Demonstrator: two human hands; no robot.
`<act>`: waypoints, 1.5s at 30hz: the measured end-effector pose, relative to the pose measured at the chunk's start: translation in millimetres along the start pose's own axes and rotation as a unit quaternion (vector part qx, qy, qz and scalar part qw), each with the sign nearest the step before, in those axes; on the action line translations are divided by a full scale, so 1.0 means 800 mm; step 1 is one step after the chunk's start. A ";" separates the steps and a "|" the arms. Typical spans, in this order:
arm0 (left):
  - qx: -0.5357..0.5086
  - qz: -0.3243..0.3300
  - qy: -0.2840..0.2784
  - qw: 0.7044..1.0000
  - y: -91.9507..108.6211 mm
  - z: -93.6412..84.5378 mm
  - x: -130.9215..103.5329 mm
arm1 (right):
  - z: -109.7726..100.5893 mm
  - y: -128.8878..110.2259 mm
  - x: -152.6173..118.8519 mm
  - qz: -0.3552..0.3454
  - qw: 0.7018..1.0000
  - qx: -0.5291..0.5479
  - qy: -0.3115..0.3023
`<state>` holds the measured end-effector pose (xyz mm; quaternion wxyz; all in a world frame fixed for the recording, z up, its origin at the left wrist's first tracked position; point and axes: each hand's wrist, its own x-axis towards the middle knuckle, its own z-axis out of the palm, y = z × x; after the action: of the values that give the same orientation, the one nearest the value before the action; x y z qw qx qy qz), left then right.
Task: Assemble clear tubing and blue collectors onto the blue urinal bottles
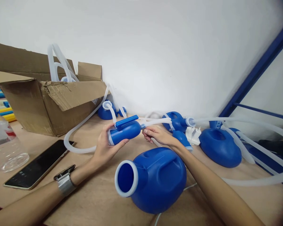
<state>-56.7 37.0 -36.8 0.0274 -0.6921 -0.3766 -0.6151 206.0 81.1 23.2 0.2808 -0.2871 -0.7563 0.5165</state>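
Observation:
My left hand [106,146] is wrapped round a blue plastic urinal cup [129,131] with a pale rim and a flat blue bar along its top. It is held above the table, its narrow rounded end towards the right. At that end my right hand [155,133] is closed, thumb and fingertips together beside the small nozzle [142,126]. Whatever lies between those fingertips is too small to make out. Below the hands, a blue urinal bottle [159,180] with a wide white-rimmed mouth rests on the table, mouth facing left.
An open cardboard box [30,106] with pale tubing stands back left. Near it lie a phone [37,164] and a clear plastic bottle [7,144]. More blue bottles [220,147], long translucent hoses [261,180] and a white adapter [192,135] occupy the right. A blue metal frame [257,72] rises there.

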 end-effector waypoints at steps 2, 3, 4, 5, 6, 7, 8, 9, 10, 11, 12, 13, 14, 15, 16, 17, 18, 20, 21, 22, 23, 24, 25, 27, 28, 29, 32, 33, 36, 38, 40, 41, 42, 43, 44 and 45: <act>-0.004 -0.008 0.001 1.000 0.000 0.001 -0.001 | 0.000 0.002 0.001 0.004 1.000 -0.001 0.003; -0.007 -0.012 0.002 1.000 0.001 0.001 -0.001 | 0.000 0.003 0.001 0.009 1.000 -0.001 0.005; -0.010 -0.016 0.001 1.000 0.001 0.001 -0.001 | -0.001 0.005 0.002 0.015 1.000 -0.002 0.006; -0.012 -0.022 -0.001 1.000 0.001 0.001 -0.001 | -0.002 0.006 0.002 0.020 1.000 -0.004 0.006; -0.013 -0.028 -0.004 1.000 0.002 0.001 -0.001 | -0.002 0.007 0.002 0.025 1.000 -0.006 0.006; -0.013 -0.033 -0.006 0.999 0.002 0.002 -0.001 | -0.003 0.009 0.003 0.026 1.000 -0.006 0.007; -0.014 -0.037 -0.007 0.999 0.001 0.002 -0.002 | -0.003 0.009 0.003 0.025 1.000 -0.006 0.009; -0.014 -0.040 -0.007 0.999 0.001 0.002 -0.002 | -0.002 0.009 0.003 0.022 1.000 -0.007 0.011; -0.014 -0.041 -0.006 0.999 0.001 0.002 -0.002 | -0.002 0.009 0.003 0.018 1.000 -0.007 0.014; -0.015 -0.041 -0.005 0.999 0.001 0.002 -0.003 | -0.001 0.008 0.003 0.013 1.000 -0.007 0.016; -0.017 -0.042 -0.005 0.999 0.001 0.002 -0.003 | -0.001 0.007 0.003 0.008 1.000 -0.007 0.018; -0.018 -0.043 -0.005 0.999 0.001 0.002 -0.003 | 0.000 0.006 0.003 0.003 1.000 -0.006 0.020; -0.019 -0.045 -0.006 0.999 0.001 0.001 -0.003 | 0.000 0.005 0.003 -0.001 1.000 -0.006 0.022; -0.020 -0.049 -0.006 0.999 0.001 0.001 -0.003 | 0.000 0.004 0.002 -0.004 1.000 -0.006 0.023; -0.020 -0.053 -0.006 0.998 0.001 0.001 -0.003 | 0.000 0.004 0.002 -0.006 1.000 -0.006 0.025; -0.019 -0.058 -0.006 0.998 0.002 0.001 -0.003 | 0.000 0.004 0.002 -0.006 1.000 -0.007 0.026; -0.018 -0.062 -0.005 0.998 0.002 0.001 -0.003 | 0.000 0.005 0.003 -0.004 1.000 -0.008 0.026; -0.020 -0.067 -0.005 0.998 0.003 0.001 -0.003 | -0.001 0.008 0.004 0.002 1.000 -0.009 0.024; -0.021 -0.069 -0.006 0.997 0.003 0.001 -0.003 | -0.002 0.010 0.004 0.005 1.000 -0.010 0.023; -0.022 -0.071 -0.007 0.997 0.003 0.001 -0.003 | -0.002 0.012 0.005 0.008 1.000 -0.011 0.021; -0.023 -0.073 -0.010 0.997 0.003 0.001 -0.002 | -0.002 0.014 0.005 0.009 1.000 -0.012 0.019; -0.024 -0.074 -0.013 0.997 0.003 0.001 -0.002 | -0.003 0.014 0.005 0.011 1.000 -0.015 0.017; -0.025 -0.076 -0.015 0.997 0.003 0.001 -0.002 | -0.005 0.013 0.004 0.015 1.000 -0.023 0.013; -0.029 -0.076 -0.016 0.997 0.002 0.000 -0.002 | -0.010 0.007 0.000 0.031 0.998 -0.048 -0.003; -0.031 -0.073 -0.015 0.997 0.002 0.000 -0.002 | -0.014 0.001 -0.003 0.042 0.997 -0.070 -0.016; -0.034 -0.071 -0.012 0.997 0.001 -0.001 -0.001 | -0.019 -0.006 -0.007 0.053 0.993 -0.099 -0.030; -0.040 -0.069 -0.004 0.997 -0.001 -0.004 0.000 | -0.043 -0.031 -0.027 0.092 0.976 -0.192 -0.033; -0.043 -0.072 0.000 0.997 -0.001 -0.006 0.001 | -0.053 -0.038 -0.034 0.110 0.970 -0.217 -0.014; -0.051 -0.076 0.040 0.995 -0.001 -0.011 0.005 | -0.086 -0.045 -0.058 0.174 0.944 -0.275 0.054; -0.053 -0.069 0.093 0.992 0.002 -0.015 0.010 | -0.107 -0.037 -0.071 0.220 0.919 -0.315 0.095; -0.056 -0.067 0.136 0.987 0.006 -0.021 0.015 | -0.122 -0.024 -0.079 0.235 0.895 -0.351 0.142; -0.061 -0.070 0.147 0.985 0.008 -0.023 0.018 | -0.128 -0.017 -0.080 0.229 0.888 -0.359 0.173; -0.067 -0.074 0.152 0.983 0.010 -0.026 0.020 | -0.131 -0.011 -0.079 0.217 0.884 -0.357 0.208; -0.077 -0.080 0.149 0.983 0.012 -0.028 0.021 | -0.132 -0.006 -0.078 0.202 0.884 -0.344 0.242; -0.087 -0.083 0.142 0.983 0.012 -0.030 0.022 | -0.132 -0.002 -0.075 0.186 0.887 -0.323 0.273; -0.098 -0.083 0.132 0.983 0.012 -0.031 0.022 | -0.132 0.001 -0.071 0.169 0.891 -0.300 0.297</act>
<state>-72.4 26.1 -11.2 -0.0422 -0.5703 -0.3642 -0.7351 320.8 105.1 47.9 0.3009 -0.6212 -0.6966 0.1955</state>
